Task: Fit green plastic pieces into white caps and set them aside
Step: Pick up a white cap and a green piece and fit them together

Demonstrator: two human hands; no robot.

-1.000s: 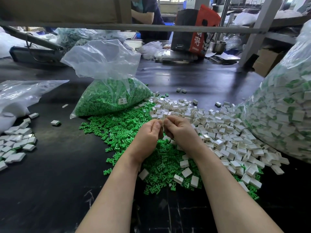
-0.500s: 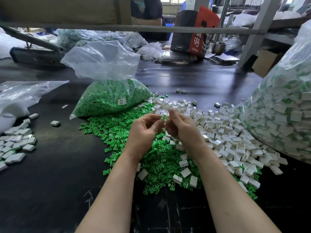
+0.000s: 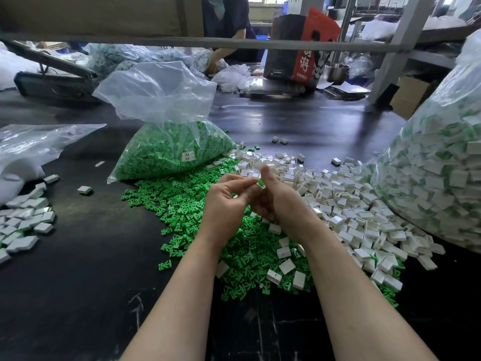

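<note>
1. The loose green pieces (image 3: pixel 197 204) lie spread on the black tabletop (image 3: pixel 78 295) just under and to the left of both hands, spilling from the open bag of green pieces (image 3: pixel 171 152) at far left. That looks like a layout meant to keep stock within a short reach.
2. The empty white caps (image 3: pixel 338 204) are heaped to the right of the green scatter, touching and partly overlapping it. Either hand can therefore pick its part without crossing the other.
3. A large clear bag of assembled caps (image 3: pixel 429 178), white with green showing, stands at the far right edge. A smaller group of caps on the left (image 3: pixel 23 225) lies well apart from the raw piles, probably so finished work does not mix back in.
4. The cap being worked on (image 3: pixel 261 184) is held above the piles, between the two hands, with a bit of green showing at it.
5. The right hand (image 3: pixel 276 199) is raised, thumb pointing up and away, fingers curled, pinching that cap at its fingertips.
6. The left hand (image 3: pixel 226 201) faces it, palm turned inward, its fingers bent toward the cap and touching or nearly touching it. Whether it grasps anything of its own I cannot tell.
7. Both forearms reach in from the near edge and converge at the wrists, which suits a press-together fit.
</note>
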